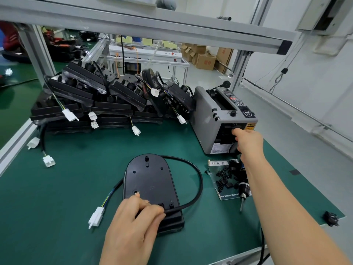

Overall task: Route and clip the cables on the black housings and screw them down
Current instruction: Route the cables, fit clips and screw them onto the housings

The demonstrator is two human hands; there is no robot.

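Green matting covers the surface (57, 207). Stacked housings (91, 96) crowd its far left; a grey tape dispenser (212, 119) sits by the right edge. One black housing (150, 180) lies front-centre, its cable (198, 180) looping right. Curled round that cable at the housing's near end is the left hand (133, 219); the right hand (248, 142) touches the dispenser's mouth, grip hidden.

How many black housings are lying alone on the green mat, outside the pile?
1: the housing whose cable the left hand holds. The pile behind may hide others.
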